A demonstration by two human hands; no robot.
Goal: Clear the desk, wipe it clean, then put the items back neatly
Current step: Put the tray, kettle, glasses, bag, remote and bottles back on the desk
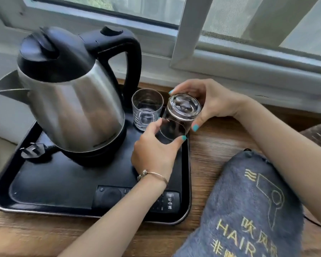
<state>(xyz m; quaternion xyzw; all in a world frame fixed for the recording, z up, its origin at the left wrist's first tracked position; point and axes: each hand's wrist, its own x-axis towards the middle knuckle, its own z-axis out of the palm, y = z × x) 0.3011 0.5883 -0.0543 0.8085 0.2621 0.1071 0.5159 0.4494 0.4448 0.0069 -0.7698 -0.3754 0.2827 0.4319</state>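
A black tray (50, 184) sits on the wooden desk (211, 145). On it stand a steel kettle (70, 101) with a black lid and handle, and an upright clear glass (146, 109). Both hands hold a second clear glass (182, 112), tilted with its thick base towards me, above the tray's back right corner. My left hand (154, 154) grips its rim end from below. My right hand (209, 101) holds its base end from the right. A black remote control (137, 199) lies at the tray's front, partly under my left forearm.
A grey hair dryer bag (248, 210) with gold lettering lies on the desk at the right, under my right forearm. The kettle's plug (31, 152) rests on the tray's left side. A window frame (230, 58) runs along the back.
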